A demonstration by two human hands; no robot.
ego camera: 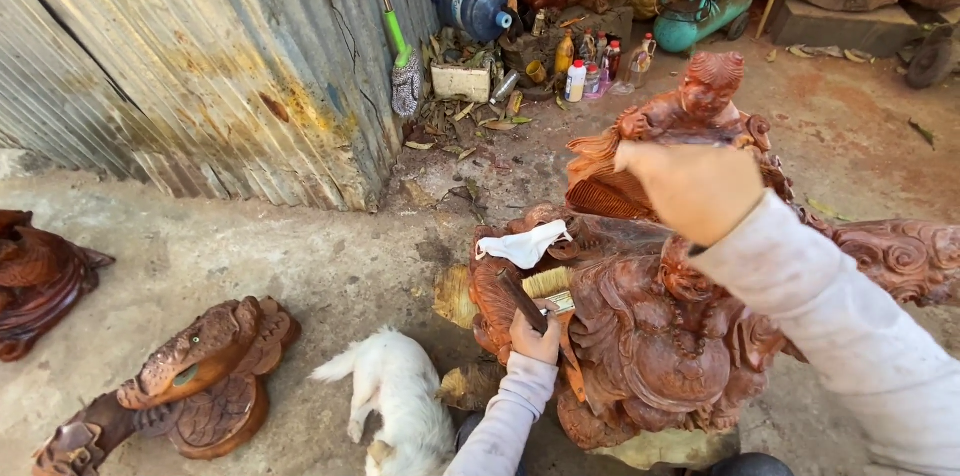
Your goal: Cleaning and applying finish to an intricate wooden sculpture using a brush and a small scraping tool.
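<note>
Down low, my left hand [535, 338] has its fingers [522, 328] closed around the handle of a flat paintbrush [549, 294], bristles pointing up and pressed against the front of the big reddish wood carving [650, 336]. My right hand [695, 188] is raised higher, seen from the back, resting against the upper part of the same carving just below the small carved figure [708, 86] at its top; whether those fingers are curled on anything I cannot tell, since the hand hides them. Both my sleeves are pale and dusty. A white cloth mask [525, 243] lies draped on the carving just above the brush. Beside my left arm, a white dog [400, 406] lies on the concrete floor [300, 256]. Further left sits a carved wooden toad [195, 376], and another dark carving [40, 276] at the floor's left edge. Behind stands a rusty corrugated metal wall [200, 56], with bottles [590, 61] and a blue water jug [472, 4] near its far corner.
</note>
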